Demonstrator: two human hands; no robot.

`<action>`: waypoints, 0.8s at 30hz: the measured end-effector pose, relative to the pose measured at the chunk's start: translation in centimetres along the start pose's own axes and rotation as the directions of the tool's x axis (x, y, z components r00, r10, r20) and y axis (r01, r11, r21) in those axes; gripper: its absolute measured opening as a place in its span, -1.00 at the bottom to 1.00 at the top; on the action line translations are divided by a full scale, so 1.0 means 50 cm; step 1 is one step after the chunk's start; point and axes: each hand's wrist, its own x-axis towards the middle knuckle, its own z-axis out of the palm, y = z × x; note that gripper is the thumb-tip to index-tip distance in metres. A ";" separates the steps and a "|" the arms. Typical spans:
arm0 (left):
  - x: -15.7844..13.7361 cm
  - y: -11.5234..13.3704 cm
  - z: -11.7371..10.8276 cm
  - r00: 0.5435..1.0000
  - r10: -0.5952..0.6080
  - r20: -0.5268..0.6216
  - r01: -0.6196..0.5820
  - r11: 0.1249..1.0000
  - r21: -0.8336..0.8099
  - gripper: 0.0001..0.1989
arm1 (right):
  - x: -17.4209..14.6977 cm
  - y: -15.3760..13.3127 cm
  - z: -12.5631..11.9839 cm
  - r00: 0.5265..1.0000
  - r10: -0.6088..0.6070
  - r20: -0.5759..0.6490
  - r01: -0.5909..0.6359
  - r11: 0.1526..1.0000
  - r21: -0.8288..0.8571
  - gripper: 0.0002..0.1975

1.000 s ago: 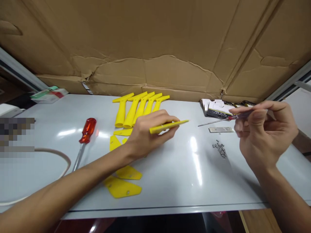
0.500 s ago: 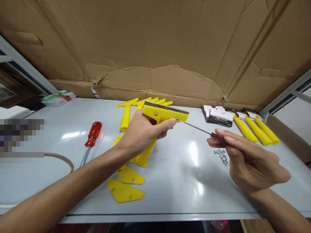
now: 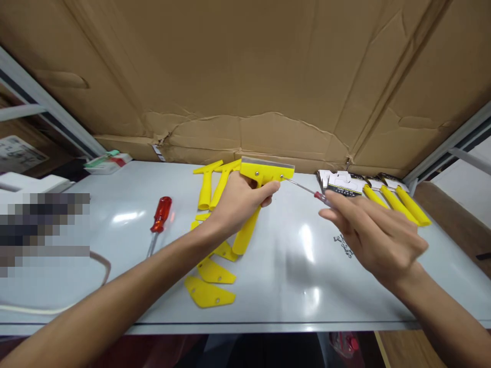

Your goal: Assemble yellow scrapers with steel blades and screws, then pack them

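Note:
My left hand (image 3: 247, 199) is wrapped round a yellow scraper (image 3: 268, 171) with a metal blade along its top edge, its handle slanting down below my palm. Two screws show in the scraper's head. My right hand (image 3: 376, 230) grips a slim screwdriver (image 3: 321, 197) with a red handle, its shaft pointing left. The screwdriver's tip meets the right-hand screw (image 3: 282, 177) beside my left thumb. Partly behind my right hand lies a small heap of screws (image 3: 343, 246).
Left of my forearm lies a larger red-handled screwdriver (image 3: 161, 213). Flat yellow plates (image 3: 210, 292) lie near the front, with yellow scraper handles (image 3: 206, 190) behind. Black-and-white packages (image 3: 343, 183) and finished-looking yellow handles (image 3: 412, 204) sit at back right. Cardboard (image 3: 245, 66) walls the rear.
My right hand has rolled over, its back now turned more upward, with the screwdriver still at the screw. The scraper sits slightly higher and more level, and the camera view has shifted.

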 end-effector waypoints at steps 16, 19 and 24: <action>0.032 -0.092 0.039 0.870 -0.327 0.370 0.433 0.866 -0.251 -0.88 | 0.128 0.033 0.047 0.869 0.046 0.493 0.080 0.969 -0.232 -0.34; 0.031 -0.106 0.045 0.834 -0.364 0.416 0.493 0.830 -0.262 -0.89 | 0.121 0.034 0.070 0.875 0.021 0.484 0.107 0.966 -0.236 -0.32; 0.030 -0.133 0.056 0.794 -0.398 0.459 0.558 0.778 -0.291 -0.91 | 0.084 0.040 0.149 0.939 -0.037 0.343 -0.002 0.994 0.113 -0.81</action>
